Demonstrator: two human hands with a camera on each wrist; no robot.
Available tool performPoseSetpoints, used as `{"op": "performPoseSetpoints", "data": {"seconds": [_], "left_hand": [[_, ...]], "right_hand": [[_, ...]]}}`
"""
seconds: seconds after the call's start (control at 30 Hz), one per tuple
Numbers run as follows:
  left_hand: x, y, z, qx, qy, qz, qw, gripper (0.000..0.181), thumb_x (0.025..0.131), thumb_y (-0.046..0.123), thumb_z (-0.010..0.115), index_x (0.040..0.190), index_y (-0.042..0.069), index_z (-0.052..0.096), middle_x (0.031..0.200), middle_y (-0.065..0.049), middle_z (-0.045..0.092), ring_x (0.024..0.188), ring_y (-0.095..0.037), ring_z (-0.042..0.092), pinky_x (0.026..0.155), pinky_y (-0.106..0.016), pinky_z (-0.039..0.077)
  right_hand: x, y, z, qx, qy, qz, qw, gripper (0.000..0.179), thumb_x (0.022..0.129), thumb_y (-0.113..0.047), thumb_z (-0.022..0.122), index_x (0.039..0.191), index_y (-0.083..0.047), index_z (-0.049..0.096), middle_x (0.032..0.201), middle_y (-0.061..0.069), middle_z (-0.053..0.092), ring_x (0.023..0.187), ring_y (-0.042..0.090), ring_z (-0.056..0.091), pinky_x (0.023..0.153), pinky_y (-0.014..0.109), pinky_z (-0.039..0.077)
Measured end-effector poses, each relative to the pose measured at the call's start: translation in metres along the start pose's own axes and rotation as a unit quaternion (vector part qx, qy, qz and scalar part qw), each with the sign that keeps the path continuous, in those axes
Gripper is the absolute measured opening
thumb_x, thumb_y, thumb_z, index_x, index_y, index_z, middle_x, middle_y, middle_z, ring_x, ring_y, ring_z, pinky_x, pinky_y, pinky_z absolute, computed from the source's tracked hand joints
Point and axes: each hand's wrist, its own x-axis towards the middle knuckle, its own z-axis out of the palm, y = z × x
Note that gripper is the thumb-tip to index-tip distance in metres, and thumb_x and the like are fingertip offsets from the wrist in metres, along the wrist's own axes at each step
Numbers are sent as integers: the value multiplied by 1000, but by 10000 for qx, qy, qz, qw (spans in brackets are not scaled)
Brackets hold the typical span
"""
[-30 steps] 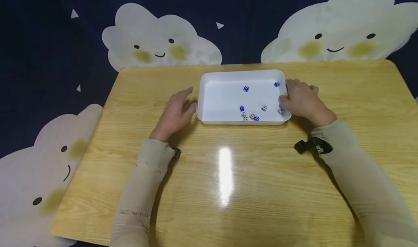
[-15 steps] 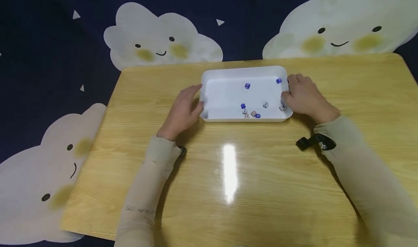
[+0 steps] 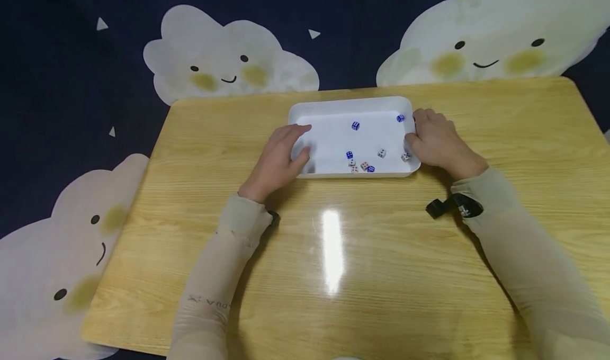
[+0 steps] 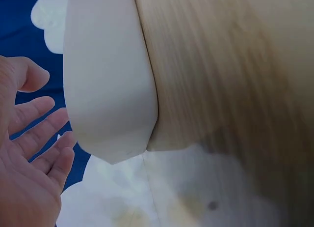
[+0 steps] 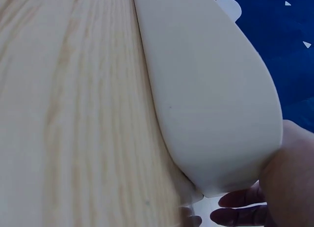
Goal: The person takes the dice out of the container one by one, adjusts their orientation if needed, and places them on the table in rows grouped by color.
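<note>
A white rectangular tray [image 3: 329,137] stands on the table with several dice in it. Blue dice [image 3: 356,126] are spread from the middle to the right end, and white dice [image 3: 382,153] lie towards the near side. My right hand [image 3: 438,143] grips the tray's right end, thumb over the rim and fingers outside. Over the left end hovers my left hand [image 3: 276,159], its thumb and fingers apart with nothing between them. In the left wrist view, those loosely bent fingers [image 4: 41,133] show beyond the tray's wall [image 4: 108,79].
The wooden table [image 3: 286,275] extends around the tray on every side. Behind it hangs a dark blue cloth [image 3: 352,10] with printed clouds. Each wrist wears a black strap with a camera, and the right one [image 3: 452,206] sits just above the tabletop.
My left hand has moved right, from beside the tray to over its left end. The right hand keeps its hold on the tray's right end, and the dice lie as before.
</note>
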Motion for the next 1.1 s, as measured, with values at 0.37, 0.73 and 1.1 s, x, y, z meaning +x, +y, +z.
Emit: {"op": "performPoseSetpoints", "data": {"seconds": [0.37, 0.73, 1.1], "left_hand": [[2, 6, 7, 30, -275, 64, 9996, 44, 104, 23, 55, 145, 6, 58, 147, -15, 60, 142, -32, 51, 125, -43, 37], [14, 13, 10, 213, -798, 116, 9965, 41, 107, 25, 53, 145, 10, 59, 145, -9, 64, 140, -25, 55, 122, -38, 41], [20, 19, 20, 478, -1568, 98, 9864, 37, 107, 27, 56, 140, 10, 63, 139, -8, 67, 133, -24, 61, 119, -38, 45]], "right_hand": [[-2, 2, 0, -170, 106, -102, 9997, 56, 100, -21, 36, 142, 16, 38, 130, 35, 47, 112, 50, 43, 99, 66, 36], [2, 0, -7, -419, 170, -237, 9987, 55, 99, -21, 36, 139, 16, 40, 124, 34, 48, 107, 49, 43, 92, 65, 38], [0, 5, 0, -337, 189, -201, 9990, 52, 99, -22, 37, 136, 15, 43, 124, 33, 49, 108, 50, 44, 93, 65, 37]]}}
